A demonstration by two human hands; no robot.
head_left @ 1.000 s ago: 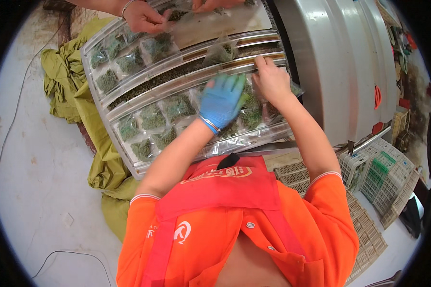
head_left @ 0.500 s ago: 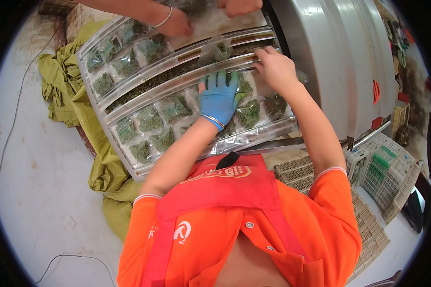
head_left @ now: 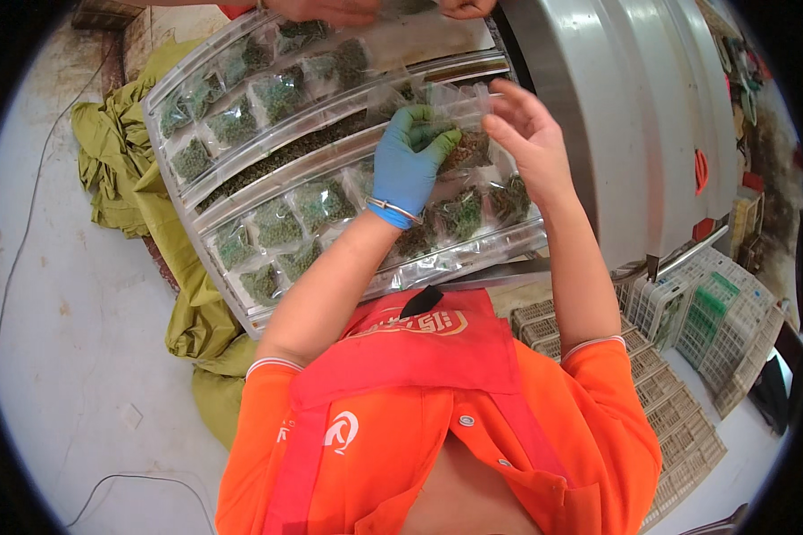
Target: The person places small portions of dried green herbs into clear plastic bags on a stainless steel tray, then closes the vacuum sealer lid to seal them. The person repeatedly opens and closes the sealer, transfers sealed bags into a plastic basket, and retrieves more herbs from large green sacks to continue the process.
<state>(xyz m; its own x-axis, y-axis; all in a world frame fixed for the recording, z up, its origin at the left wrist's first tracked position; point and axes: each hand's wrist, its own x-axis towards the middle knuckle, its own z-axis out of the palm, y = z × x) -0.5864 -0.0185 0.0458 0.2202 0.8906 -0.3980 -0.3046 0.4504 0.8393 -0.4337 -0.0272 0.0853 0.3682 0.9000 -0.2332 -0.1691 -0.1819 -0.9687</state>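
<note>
My left hand [head_left: 403,171], in a blue glove with green-stained fingertips, is closed on a clear plastic bag [head_left: 466,153] of small green and brown grains. The bag is lifted slightly off the near tray, its clear film spreading toward my right hand. Bare and loosely curled, my right hand [head_left: 537,134] is beside the film's right edge, with thumb and fingers apart. Several similar filled bags [head_left: 324,203] lie in rows on the near metal tray [head_left: 437,269]. Whether the right fingertips touch the film is hard to see.
Across the trays, another person's hands [head_left: 335,11] work at the top edge. More filled bags [head_left: 281,94] lie on the far tray. A large curved metal lid [head_left: 629,116] stands at right. Plastic crates [head_left: 714,312] are at lower right, olive cloth [head_left: 129,178] at left.
My left hand has curled from lying flat to gripping a bag, which is raised. My right hand has come off the tray edge and turned. The other person's hands have moved up and away.
</note>
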